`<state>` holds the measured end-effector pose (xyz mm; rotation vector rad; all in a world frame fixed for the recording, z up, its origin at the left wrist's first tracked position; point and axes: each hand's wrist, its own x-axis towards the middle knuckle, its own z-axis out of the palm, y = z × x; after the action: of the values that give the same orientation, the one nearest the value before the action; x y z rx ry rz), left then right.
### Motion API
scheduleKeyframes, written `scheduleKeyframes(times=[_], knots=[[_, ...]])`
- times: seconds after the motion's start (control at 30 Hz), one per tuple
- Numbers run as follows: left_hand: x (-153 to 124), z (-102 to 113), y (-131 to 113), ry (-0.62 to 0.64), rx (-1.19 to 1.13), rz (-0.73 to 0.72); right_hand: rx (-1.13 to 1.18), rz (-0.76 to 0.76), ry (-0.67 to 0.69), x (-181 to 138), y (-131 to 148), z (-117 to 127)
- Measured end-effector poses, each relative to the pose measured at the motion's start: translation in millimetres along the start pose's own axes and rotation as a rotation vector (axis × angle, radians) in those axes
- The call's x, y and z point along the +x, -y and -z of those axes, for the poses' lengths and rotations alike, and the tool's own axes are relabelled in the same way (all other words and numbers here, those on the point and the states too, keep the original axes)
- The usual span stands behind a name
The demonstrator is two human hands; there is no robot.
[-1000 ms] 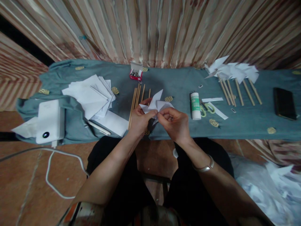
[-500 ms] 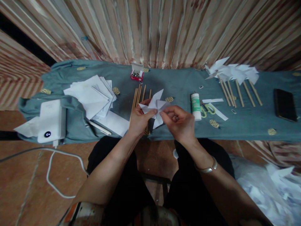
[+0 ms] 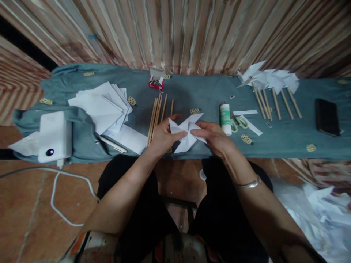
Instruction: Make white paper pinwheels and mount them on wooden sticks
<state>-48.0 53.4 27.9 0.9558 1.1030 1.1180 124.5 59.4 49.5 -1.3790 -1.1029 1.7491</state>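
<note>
A white paper pinwheel is held between my two hands above the table's near edge. My left hand grips its left side, the thumb pressed near the folded centre. On the right side, my right hand pinches it with the thumb on top and the fingers beneath. Several wooden sticks lie just beyond my left hand. To the right of my right hand are a glue stick and green-handled scissors.
A stack of white paper and a pen lie left, near a white power bank. A red box of metal pins sits at the back. Finished pinwheels and a dark phone lie right on the blue-green tablecloth.
My right hand has shifted from pinching at the pinwheel's centre to holding its right side. The pinwheel now lies flatter, with more of its blades showing.
</note>
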Motion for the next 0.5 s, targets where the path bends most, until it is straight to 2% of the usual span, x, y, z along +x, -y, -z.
scheduleKeyframes(times=[0.17,0.5], knots=[[-0.1,-0.6,0.9,0.015,0.041,0.012,-0.016,-0.034,0.002,-0.1,-1.5,2.2],[-1.3,-1.2,0.0,0.042,0.06,0.003,-0.107,0.025,0.031,0.1,-4.1,3.0]])
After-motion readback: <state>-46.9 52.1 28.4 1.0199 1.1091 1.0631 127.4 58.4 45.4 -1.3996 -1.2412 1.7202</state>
